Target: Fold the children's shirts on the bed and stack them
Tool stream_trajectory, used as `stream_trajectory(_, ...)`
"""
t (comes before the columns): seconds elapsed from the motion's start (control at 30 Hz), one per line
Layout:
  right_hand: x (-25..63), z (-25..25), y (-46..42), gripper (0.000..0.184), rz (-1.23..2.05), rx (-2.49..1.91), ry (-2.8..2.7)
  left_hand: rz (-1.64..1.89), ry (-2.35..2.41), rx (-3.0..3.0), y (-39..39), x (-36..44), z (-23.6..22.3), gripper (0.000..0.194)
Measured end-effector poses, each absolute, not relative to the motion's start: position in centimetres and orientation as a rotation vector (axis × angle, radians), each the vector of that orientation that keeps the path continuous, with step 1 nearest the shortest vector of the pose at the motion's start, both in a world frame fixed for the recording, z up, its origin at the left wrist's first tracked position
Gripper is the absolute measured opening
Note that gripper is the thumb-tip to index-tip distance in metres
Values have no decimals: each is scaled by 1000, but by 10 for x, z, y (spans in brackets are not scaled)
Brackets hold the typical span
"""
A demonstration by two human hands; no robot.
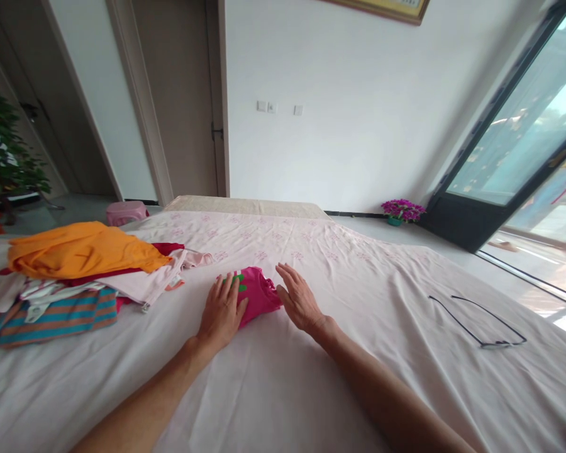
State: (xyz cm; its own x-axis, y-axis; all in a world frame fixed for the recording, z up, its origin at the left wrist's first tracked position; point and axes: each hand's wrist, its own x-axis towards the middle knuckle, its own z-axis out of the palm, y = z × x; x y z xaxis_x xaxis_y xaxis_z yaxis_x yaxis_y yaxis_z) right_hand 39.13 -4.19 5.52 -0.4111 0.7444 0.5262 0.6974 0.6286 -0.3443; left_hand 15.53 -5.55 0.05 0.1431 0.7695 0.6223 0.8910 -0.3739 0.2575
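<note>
A small folded bundle of bright pink cloth, a garment (255, 294) with a green and white print, lies on the pale flowered bedsheet (273, 402). My left hand (221, 309) rests flat on its left side, fingers stretched out and covering part of the print. At the bundle's right end, my right hand (298, 298) is held on edge with its fingers extended. Its fingertips are beside the gathered pink edge; whether they touch it I cannot tell. Neither hand grips anything.
A heap of clothes sits at the left, with an orange garment (87, 248) on top and a striped one (56, 318) below. Eyeglasses (500, 344) lie on the sheet at the right. Beyond the sheet are a pink stool (126, 212) and purple flowers (402, 209).
</note>
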Motion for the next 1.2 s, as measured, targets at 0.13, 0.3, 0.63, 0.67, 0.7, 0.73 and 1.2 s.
stream_trajectory(0.13, 359, 68, -42, 55, -1, -1118, -2353, -961, -1656, -2252, -55, 160, -9, 58)
stream_trajectory(0.3, 325, 59, -25, 57, -54, -1090, -2494, -861, -1700, -2217, -56, 159, -5, 55)
stream_trajectory(0.63, 329, 23, -3, 56, -70, -1135, -2548, -764, -1736, -2326, -57, 145, 3, 52)
stream_trajectory(0.67, 329, 23, -3, 56, -64, -1143, -2544, -787, -1711, -2345, -56, 141, 2, 51)
stream_trajectory(0.7, 330, 24, -4, 57, -59, -1150, -2540, -814, -1692, -2357, -55, 136, 1, 50)
stream_trajectory(0.73, 330, 24, -5, 57, -54, -1154, -2534, -842, -1683, -2363, -54, 133, 1, 50)
stream_trajectory(1.2, 339, 41, -38, 53, -41, -944, -2535, -1346, -1578, -2478, -50, 121, 18, 29)
